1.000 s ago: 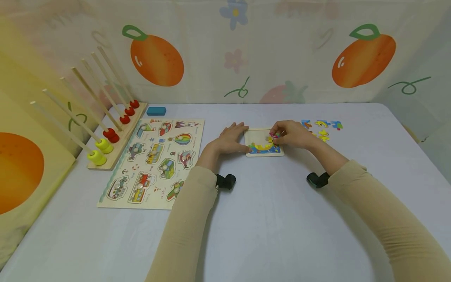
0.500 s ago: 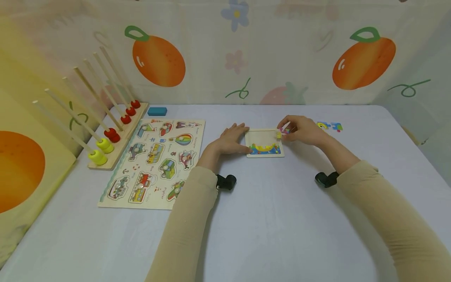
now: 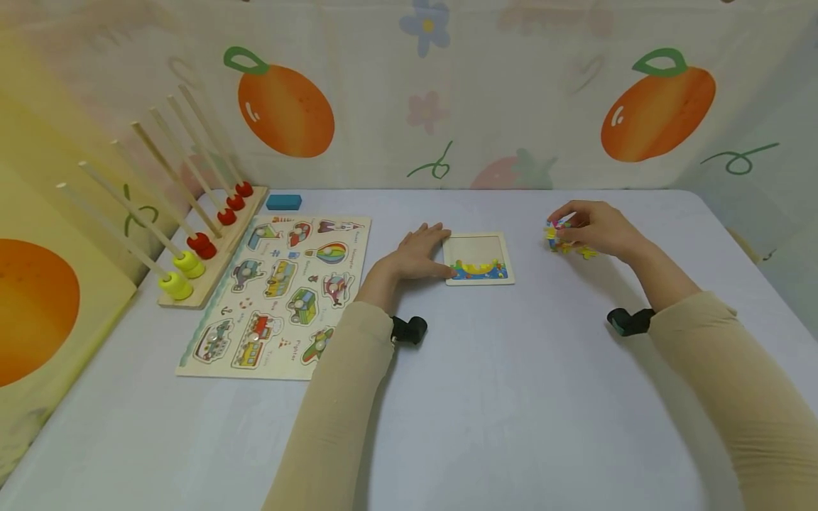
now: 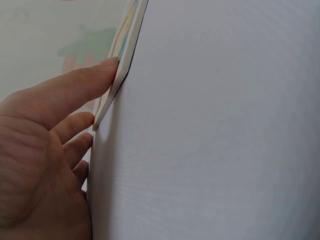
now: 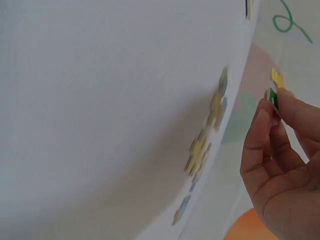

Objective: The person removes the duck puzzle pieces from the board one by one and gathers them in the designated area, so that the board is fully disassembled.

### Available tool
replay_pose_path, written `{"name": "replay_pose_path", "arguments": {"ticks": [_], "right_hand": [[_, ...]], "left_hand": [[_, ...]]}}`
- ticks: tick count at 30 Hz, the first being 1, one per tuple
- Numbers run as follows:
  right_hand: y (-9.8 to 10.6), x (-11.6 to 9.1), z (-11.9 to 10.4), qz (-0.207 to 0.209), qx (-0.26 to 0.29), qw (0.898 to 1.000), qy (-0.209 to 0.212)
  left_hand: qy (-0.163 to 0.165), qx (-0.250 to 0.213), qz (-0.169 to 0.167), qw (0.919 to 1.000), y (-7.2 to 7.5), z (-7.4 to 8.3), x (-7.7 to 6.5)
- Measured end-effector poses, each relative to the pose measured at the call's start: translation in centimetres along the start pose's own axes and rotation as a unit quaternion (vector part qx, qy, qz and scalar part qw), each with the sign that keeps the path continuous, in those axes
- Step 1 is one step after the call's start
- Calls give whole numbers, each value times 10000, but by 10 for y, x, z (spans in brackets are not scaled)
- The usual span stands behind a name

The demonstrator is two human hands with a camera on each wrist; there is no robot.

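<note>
Reaching in at about seven and four o'clock of the wooden tray (image 3: 478, 281), a left sleeve (image 3: 332, 397) and a right sleeve (image 3: 722, 383) cross the pale tabletop (image 3: 492, 404). Each wrist carries a black unit (image 3: 410, 329). At eight o'clock of the tray, a vehicle picture board (image 3: 275, 301) lies flat, its near right corner covered by the left sleeve.

The left hand (image 3: 418, 257) is at the tray's nine o'clock side, fingers extended and spread, thumb on the near left corner. Fitted pieces (image 3: 479, 270), blue with a yellow crescent, fill the tray's six o'clock portion; pale base shows beyond.

Between two and three o'clock, the right hand (image 3: 594, 228) pinches a puzzle piece (image 5: 272, 96) between thumb and fingers, raised above the tabletop. Loose pieces (image 3: 586, 252) lie below it, partly hidden; their exact count cannot be told.

Toward nine to ten o'clock stands a counting rack (image 3: 217, 265) with yellow beads (image 3: 175, 285) nearer and red beads (image 3: 204, 246) farther. A blue block (image 3: 284, 202) rests at ten o'clock. Behind hangs an orange-printed cloth (image 3: 377, 71).
</note>
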State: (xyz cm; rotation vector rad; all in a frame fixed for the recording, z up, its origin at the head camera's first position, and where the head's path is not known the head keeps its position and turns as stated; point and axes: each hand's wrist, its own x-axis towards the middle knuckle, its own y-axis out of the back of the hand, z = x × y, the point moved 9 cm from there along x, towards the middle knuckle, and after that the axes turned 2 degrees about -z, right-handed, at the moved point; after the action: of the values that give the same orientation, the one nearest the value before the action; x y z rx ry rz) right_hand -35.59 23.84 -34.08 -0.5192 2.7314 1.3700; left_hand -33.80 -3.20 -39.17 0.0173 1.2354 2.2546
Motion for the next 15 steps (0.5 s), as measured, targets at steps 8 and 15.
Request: {"name": "replay_pose_path", "arguments": {"ticks": [8, 15], "right_hand": [[13, -7, 21, 58, 141, 9998, -94], [21, -14, 37, 89, 253, 9994, -228]], "left_hand": [[15, -2, -23, 10000, 0, 0, 0], [15, -14, -31, 10000, 0, 0, 0]]}}
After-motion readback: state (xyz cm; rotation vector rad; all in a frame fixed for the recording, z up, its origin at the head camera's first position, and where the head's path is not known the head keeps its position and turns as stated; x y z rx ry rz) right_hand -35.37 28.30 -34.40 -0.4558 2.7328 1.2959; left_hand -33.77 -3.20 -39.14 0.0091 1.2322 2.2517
